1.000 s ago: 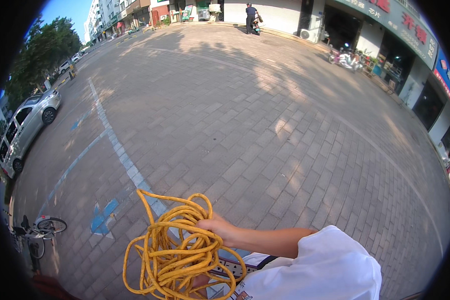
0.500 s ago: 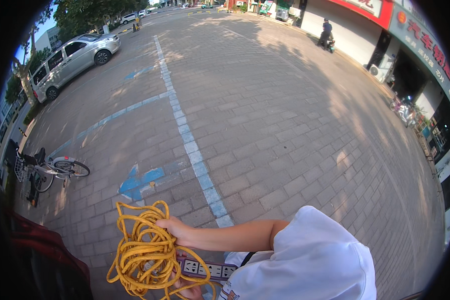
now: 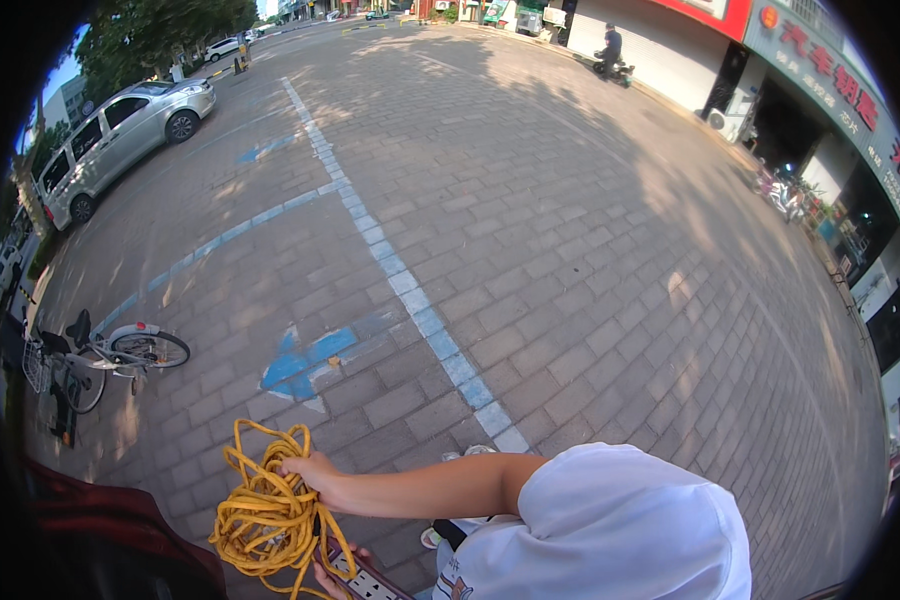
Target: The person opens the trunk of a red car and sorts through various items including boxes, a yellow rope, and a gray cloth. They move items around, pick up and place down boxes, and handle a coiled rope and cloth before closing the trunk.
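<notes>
A loosely looped coil of yellow extension cord [image 3: 255, 530] hangs low in front of me, left of centre. My right hand [image 3: 313, 474] reaches across from the white-sleeved arm, its fingers closed around the upper loops. Just below, my left hand [image 3: 330, 582] shows only in part, gripping the end of a purple power strip [image 3: 380, 588] with white sockets. Strands of cord run down beside that hand. The lower picture edge cuts off the strip's far end, and the loops cover some of the left fingers.
A bicycle [image 3: 120, 350] stands at the left, with a silver van [image 3: 130, 135] beyond it. Dark red material [image 3: 120, 520] fills the lower-left corner. Blue and white lines [image 3: 400, 280] mark the brick paving. A person on a scooter [image 3: 610, 55] passes the shopfronts at the far right.
The cord coil and both hands have shifted left and slightly down in view. The power strip has tilted from nearly level to slanting. The scooter rider appears farther left; my view has shifted too.
</notes>
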`<state>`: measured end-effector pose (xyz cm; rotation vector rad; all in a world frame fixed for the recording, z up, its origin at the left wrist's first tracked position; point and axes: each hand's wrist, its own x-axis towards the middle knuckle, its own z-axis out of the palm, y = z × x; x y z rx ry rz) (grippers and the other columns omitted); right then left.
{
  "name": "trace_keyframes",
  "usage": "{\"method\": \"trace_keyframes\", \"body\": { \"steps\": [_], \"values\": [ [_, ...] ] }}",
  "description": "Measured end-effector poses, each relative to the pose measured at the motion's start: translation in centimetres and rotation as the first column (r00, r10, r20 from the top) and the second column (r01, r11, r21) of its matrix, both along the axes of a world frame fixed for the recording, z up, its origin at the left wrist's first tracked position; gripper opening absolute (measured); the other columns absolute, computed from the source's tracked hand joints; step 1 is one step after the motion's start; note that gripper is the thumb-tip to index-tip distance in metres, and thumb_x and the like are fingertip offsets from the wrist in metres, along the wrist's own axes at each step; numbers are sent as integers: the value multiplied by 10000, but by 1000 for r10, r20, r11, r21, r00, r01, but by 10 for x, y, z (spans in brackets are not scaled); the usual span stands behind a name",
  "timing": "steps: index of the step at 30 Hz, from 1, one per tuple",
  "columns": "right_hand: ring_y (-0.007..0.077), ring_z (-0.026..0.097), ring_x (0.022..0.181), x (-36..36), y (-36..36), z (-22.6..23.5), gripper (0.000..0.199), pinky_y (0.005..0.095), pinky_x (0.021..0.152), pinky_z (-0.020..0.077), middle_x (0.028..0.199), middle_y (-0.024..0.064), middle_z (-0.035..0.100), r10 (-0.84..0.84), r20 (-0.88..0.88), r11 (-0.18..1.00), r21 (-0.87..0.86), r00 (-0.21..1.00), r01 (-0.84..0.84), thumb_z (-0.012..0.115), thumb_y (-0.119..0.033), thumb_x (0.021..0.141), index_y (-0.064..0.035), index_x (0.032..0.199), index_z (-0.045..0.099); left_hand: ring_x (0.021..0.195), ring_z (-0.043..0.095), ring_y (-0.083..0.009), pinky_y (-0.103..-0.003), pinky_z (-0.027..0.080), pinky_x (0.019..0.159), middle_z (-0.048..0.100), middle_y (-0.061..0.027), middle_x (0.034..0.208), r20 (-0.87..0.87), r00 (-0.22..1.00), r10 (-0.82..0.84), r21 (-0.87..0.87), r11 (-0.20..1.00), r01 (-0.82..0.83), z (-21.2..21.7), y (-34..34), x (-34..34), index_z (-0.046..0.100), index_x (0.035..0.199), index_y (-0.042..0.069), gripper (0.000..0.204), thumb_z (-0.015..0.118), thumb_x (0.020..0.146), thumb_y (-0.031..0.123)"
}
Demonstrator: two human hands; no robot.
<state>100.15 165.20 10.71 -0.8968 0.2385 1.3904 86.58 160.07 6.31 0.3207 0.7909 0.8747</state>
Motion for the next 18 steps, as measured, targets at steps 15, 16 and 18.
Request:
{"method": "trace_keyframes", "body": {
  "steps": [15,16,18],
  "values": [
    [156,538,775,-313,151,-29,321,392,903,410,793,54,552,454,815,551,59,359,-832,572,-12,774,5,1073,458,1046,528,-218,-353,437,903,549,-109,1133,175,889,423,7,903,-431,-58,133,-353,549,1105,45,333,442,899,283],
    [163,539,782,-340,152,-29,344,406,912,403,800,58,551,516,801,434,63,305,-899,567,-9,775,-1,1095,440,1054,523,-207,-350,411,932,560,-89,1123,238,797,555,-32,825,-565,-60,114,-369,562,1089,39,302,454,892,240],
    [175,542,797,-385,165,-32,389,433,929,388,813,66,550,581,790,227,72,195,-971,557,-4,779,-11,1137,405,1083,503,-205,-357,367,975,559,-79,1136,358,602,714,-107,672,-733,-62,88,-393,565,1088,28,297,448,883,206]
  ]
}}
